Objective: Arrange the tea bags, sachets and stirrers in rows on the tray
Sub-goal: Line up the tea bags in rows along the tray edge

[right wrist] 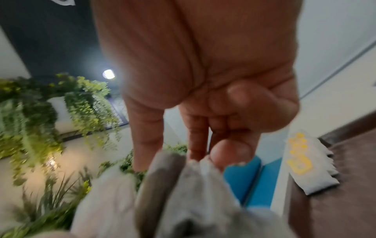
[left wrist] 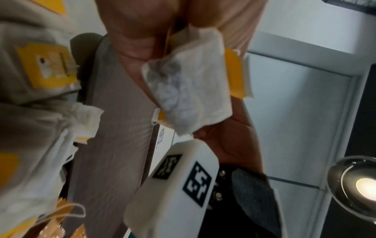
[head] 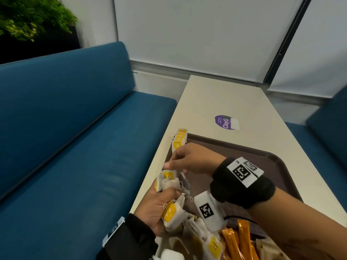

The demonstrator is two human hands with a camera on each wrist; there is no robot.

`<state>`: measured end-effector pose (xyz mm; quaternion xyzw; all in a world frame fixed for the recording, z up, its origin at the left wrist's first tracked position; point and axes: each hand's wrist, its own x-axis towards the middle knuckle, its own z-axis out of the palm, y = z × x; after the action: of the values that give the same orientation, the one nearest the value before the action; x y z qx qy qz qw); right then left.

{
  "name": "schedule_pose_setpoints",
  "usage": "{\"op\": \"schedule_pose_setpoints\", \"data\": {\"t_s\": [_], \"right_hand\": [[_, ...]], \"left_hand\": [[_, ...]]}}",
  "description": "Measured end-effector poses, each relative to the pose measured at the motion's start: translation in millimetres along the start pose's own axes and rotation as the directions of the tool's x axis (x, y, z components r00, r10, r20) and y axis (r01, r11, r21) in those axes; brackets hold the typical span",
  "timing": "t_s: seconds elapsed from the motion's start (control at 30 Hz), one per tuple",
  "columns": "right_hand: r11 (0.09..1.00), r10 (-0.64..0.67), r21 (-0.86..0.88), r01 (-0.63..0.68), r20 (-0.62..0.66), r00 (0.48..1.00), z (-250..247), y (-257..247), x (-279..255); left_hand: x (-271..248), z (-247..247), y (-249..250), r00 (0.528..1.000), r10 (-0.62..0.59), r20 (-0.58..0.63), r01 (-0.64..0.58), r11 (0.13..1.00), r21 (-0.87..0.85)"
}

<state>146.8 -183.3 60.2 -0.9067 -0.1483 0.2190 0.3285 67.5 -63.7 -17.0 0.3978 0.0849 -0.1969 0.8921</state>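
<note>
Risk: strings look tangled, so pulling one bag could drag others out of the left hand (head: 157, 209), which grips a tea bag bunch (head: 170, 184) at lower centre. Right hand (head: 189, 160) pinches its top bag. White bags, yellow tags; short row (head: 179, 139) at brown tray (head: 272, 166)'s upper-left corner.

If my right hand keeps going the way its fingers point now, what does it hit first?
Nothing new: the right hand already pinches the top of the tea bags bunched in the left hand. Beyond them probably the table edge.
</note>
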Motion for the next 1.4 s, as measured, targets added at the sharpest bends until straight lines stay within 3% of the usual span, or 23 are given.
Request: {"op": "schedule_pose_setpoints", "data": {"t_s": [0.07, 0.13, 0.3, 0.5, 0.57, 0.67, 0.73, 1.03, 1.3, 1.4], "right_hand": [[0.991, -0.008, -0.133, 0.013, 0.038, 0.999, 1.4, -4.9, -6.3], [0.988, -0.01, -0.154, 0.02, 0.061, 0.998, -1.0, -6.6, -13.7], [1.0, -0.001, 0.014, 0.001, 0.051, 0.999, -8.6, -7.8, -28.3], [0.915, -0.051, 0.393, 0.086, -0.1, 0.994, -5.8, 2.9, -31.3], [0.909, -0.021, 0.402, 0.108, -0.214, 0.977, -5.1, 9.0, -26.9], [0.926, 0.036, 0.355, 0.127, -0.419, 0.907, -4.8, 19.5, -14.5], [0.909, 0.084, 0.4, 0.121, -0.46, 0.884, -5.8, 27.7, -3.4], [0.935, 0.297, 0.292, -0.199, -0.345, 0.89, 8.4, 76.9, 84.7], [0.903, 0.373, 0.334, -0.271, -0.293, 0.88, 11.6, 71.8, 123.7], [0.807, 0.502, 0.497, -0.317, -0.297, 0.812, 8.5, 73.4, 131.9]], "left_hand": [[-5.8, 9.0, -0.6, 0.999, -0.001, 0.043, 0.0, 1.0, 0.03], [-10.7, 13.2, -1.6, 0.998, 0.005, 0.068, -0.009, 0.998, 0.068], [-19.8, 13.0, 0.9, 0.998, 0.013, 0.064, -0.019, 0.997, 0.081], [-24.7, 7.2, 3.8, 1.0, 0.024, 0.0, -0.024, 0.995, 0.092], [-23.5, 2.2, 4.3, 0.999, 0.021, -0.037, -0.018, 0.996, 0.086], [-19.6, -7.3, 4.7, 0.996, 0.024, -0.091, -0.015, 0.995, 0.098], [-16.3, -12.3, 5.8, 0.992, 0.045, -0.115, -0.033, 0.995, 0.099], [-1.7, -28.0, 11.4, 0.986, 0.071, -0.15, -0.058, 0.994, 0.091], [11.9, -39.4, 8.9, 0.986, 0.035, -0.165, -0.022, 0.996, 0.083], [15.0, -39.9, 7.6, 0.986, 0.026, -0.165, -0.013, 0.997, 0.077]]}}
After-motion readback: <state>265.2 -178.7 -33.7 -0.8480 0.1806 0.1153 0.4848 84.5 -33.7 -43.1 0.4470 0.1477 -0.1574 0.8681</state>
